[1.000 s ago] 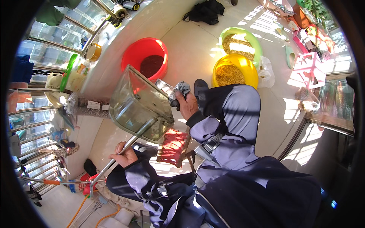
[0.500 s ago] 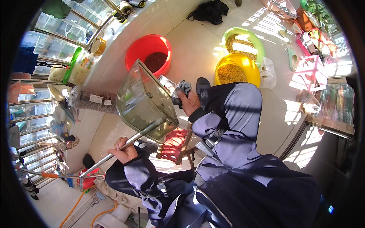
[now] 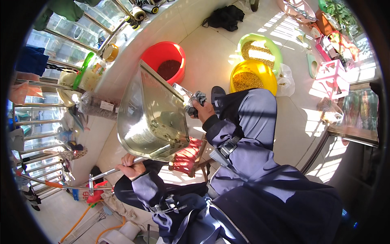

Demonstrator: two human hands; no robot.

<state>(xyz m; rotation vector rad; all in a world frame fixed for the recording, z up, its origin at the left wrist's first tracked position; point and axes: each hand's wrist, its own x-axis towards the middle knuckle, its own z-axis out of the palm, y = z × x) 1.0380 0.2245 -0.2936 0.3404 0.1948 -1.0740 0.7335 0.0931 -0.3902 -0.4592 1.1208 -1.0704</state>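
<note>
My left hand [image 3: 131, 166] is closed around the metal handle of a shiny, deep dustpan [image 3: 152, 118], whose wide pan is tilted up in front of me. Some dark specks show on the pan's lower part. My right hand [image 3: 205, 110] grips a crumpled grey rag [image 3: 197, 101] beside the pan's right edge. What part of the rag lies inside the fingers is hidden. Beyond the pan stands a red bucket [image 3: 178, 49] with dark contents. A yellow bowl [image 3: 266, 73] and a light green basin [image 3: 277, 46], both holding yellowish grains, are to the right.
Under the pan is a low stool with a red seat [image 3: 187, 156]. A filled clear bag [image 3: 95, 106] lies by the left wall. A black cloth [image 3: 224, 17] is on the floor ahead. On the right stands a pink-white crate [image 3: 333, 77]. Orange-gripped metal tubing [image 3: 53, 184] is at lower left.
The pan has turned so that its shiny inner face shows more, and it has shifted slightly left and down. The handle has swung with it. My right hand keeps the rag near the rim.
</note>
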